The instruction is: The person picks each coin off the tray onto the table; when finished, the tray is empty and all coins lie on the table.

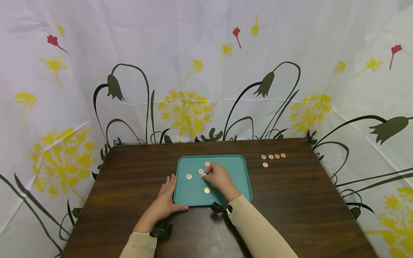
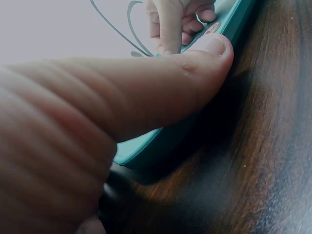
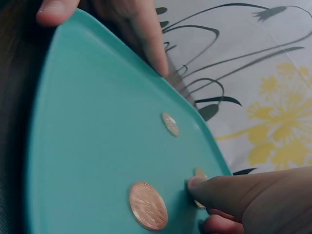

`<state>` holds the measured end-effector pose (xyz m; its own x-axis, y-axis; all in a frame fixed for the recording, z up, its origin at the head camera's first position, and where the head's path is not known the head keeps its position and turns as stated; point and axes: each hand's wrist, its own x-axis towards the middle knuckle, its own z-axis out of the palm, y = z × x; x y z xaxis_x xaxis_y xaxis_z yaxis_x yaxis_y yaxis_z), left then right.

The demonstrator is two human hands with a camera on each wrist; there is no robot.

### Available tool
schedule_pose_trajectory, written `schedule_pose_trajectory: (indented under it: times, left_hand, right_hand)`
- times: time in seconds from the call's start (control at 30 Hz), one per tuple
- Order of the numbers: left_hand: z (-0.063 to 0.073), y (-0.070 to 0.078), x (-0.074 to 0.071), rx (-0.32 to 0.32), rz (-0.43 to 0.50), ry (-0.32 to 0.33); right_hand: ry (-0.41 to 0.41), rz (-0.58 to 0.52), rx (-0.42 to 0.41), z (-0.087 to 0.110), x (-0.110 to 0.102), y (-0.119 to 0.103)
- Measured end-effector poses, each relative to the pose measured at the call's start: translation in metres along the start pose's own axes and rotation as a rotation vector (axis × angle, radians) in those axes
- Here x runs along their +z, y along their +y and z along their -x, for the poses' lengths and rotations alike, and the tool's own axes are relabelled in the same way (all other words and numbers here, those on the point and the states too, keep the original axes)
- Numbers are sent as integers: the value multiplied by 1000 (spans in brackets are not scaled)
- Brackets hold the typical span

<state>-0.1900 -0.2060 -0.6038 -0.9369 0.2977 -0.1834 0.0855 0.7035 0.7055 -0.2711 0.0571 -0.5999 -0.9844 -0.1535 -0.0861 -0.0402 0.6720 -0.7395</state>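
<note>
A teal tray lies on the table with several coins in it. My right hand reaches over it and pinches a silver coin between thumb and fingers, low over the tray's middle. Part of that coin is hidden behind the thumb in the right wrist view. Close by lie two silver coins, one near the fingertips and another to the left. Copper coins lie behind and in front. At the tray's near left corner, my left hand rests with fingers and thumb spread along the rim.
Right of the tray, a row of copper and silver coins lies on the dark wooden table. One copper coin sits in front of that row. A flower-printed cloth hangs behind the table.
</note>
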Motion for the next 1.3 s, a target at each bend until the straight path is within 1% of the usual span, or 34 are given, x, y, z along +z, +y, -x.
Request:
schedule_pose_trajectory:
  times: [0.07, 0.27, 0.57, 0.67, 0.77, 0.87, 0.93, 1.0, 1.13, 1.2, 1.3]
  left_hand:
    - [-1, -1, 1, 0, 2, 0]
    - [-1, 0, 1, -8, 12, -2]
    - [-2, 0, 1, -7, 2, -5]
    - [-2, 0, 1, -8, 8, -1]
    - [-1, 0, 2, -4, 15, 7]
    - [-1, 0, 3, -1, 17, 12]
    - [0, 0, 4, -2, 19, 11]
    - [1, 0, 4, -4, 21, 10]
    - [1, 0, 3, -6, 24, 16]
    - [1, 0, 2, -2, 27, 20]
    - [1, 0, 3, -3, 29, 18]
  right_hand:
    - [1, -23, -11, 1, -2, 2]
    - [-69, -106, -9, 2, -10, 5]
    - [-170, -155, -25, 0, -18, 8]
    - [-193, -174, -34, -1, -18, 10]
    - [-197, -241, -48, -2, -18, 15]
    - [-193, -356, -53, 1, -20, 20]
    - [-159, -417, -54, 4, -24, 24]
    - [-114, -449, -50, 10, -34, 27]
    - [28, -436, -26, 19, -61, 40]
    - [95, -436, 7, 22, -76, 49]
    - [205, -407, 66, 27, -99, 71]
